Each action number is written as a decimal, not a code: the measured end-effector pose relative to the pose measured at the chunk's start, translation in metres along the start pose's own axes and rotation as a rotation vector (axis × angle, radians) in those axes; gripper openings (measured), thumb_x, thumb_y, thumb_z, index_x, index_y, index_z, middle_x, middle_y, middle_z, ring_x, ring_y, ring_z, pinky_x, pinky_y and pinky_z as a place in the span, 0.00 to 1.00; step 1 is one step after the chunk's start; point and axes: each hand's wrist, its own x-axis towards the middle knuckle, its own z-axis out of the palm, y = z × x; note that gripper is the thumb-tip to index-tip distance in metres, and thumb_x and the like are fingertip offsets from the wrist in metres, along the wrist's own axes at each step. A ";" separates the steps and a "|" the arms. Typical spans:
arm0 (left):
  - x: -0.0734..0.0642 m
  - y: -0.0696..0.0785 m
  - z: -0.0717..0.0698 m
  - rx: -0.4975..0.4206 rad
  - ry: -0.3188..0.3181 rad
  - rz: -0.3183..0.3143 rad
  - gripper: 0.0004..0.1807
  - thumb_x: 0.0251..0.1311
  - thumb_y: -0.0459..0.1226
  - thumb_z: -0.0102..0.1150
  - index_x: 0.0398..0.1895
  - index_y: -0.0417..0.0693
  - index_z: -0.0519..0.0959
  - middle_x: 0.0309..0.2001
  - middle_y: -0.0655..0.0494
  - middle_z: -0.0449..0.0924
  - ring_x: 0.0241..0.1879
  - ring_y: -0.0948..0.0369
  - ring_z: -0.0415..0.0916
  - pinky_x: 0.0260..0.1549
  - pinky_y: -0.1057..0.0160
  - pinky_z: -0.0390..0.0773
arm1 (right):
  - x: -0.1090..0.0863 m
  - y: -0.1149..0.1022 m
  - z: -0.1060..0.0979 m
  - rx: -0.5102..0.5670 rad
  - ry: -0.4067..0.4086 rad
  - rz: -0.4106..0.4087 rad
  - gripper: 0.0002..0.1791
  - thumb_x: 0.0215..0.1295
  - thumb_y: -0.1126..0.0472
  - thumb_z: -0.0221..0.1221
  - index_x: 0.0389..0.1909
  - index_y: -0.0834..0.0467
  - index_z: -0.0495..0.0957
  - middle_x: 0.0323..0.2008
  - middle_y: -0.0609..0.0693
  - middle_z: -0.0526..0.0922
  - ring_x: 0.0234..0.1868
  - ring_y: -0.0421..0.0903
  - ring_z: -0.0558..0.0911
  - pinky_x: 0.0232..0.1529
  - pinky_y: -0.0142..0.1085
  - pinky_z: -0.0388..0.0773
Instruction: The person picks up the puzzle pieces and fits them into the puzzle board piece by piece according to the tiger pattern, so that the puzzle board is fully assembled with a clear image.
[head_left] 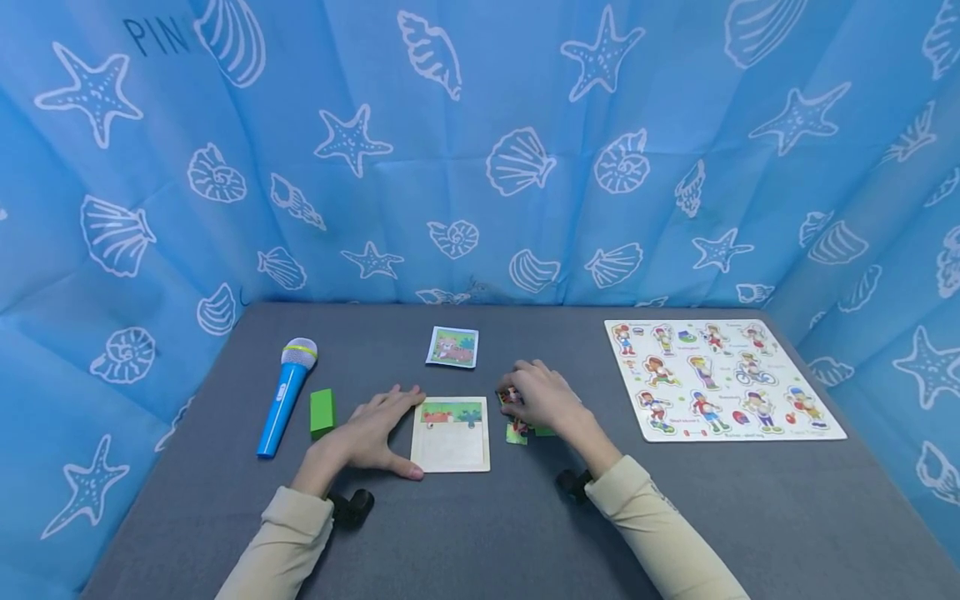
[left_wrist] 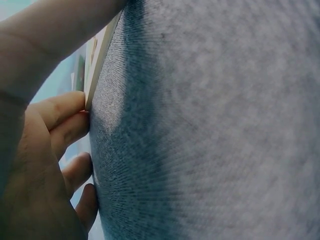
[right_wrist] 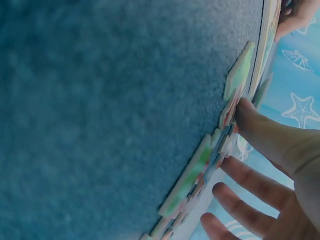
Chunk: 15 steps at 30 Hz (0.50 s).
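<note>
A square wooden puzzle board [head_left: 450, 450] lies on the table, with pictured pieces [head_left: 437, 413] along the top of its recess. My left hand [head_left: 375, 429] is spread along the board's left side, thumb by the lower corner, fingertips at the upper one. In the left wrist view, two fingers [left_wrist: 70, 107] touch the board's edge. My right hand [head_left: 543, 396] is bent over loose puzzle pieces [head_left: 516, 432] right of the board. In the right wrist view, the thumb [right_wrist: 250, 112] and index fingertip touch the pieces [right_wrist: 187, 175], some overlapping; whether one is pinched is unclear.
Behind the board lies a small picture card [head_left: 453, 347]. To the left are a blue toy microphone [head_left: 282, 408] and a green block [head_left: 322, 412]. A large white picture board [head_left: 720, 379] lies at right. A blue shell-patterned curtain [head_left: 480, 208] hangs behind the grey table [head_left: 465, 542].
</note>
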 end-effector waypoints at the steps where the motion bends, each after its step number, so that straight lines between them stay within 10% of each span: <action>1: 0.000 0.001 0.000 0.000 0.002 -0.002 0.63 0.44 0.63 0.77 0.81 0.53 0.55 0.83 0.48 0.49 0.83 0.39 0.41 0.73 0.27 0.50 | 0.000 0.000 0.000 -0.001 0.005 -0.009 0.13 0.62 0.57 0.72 0.48 0.52 0.88 0.44 0.50 0.84 0.44 0.50 0.78 0.42 0.48 0.78; 15: 0.000 0.001 0.000 0.001 0.013 0.001 0.64 0.44 0.63 0.78 0.81 0.51 0.55 0.83 0.46 0.51 0.82 0.38 0.44 0.72 0.27 0.51 | 0.000 -0.001 0.001 -0.017 0.009 -0.035 0.14 0.62 0.58 0.72 0.49 0.53 0.88 0.37 0.50 0.81 0.36 0.45 0.75 0.33 0.39 0.72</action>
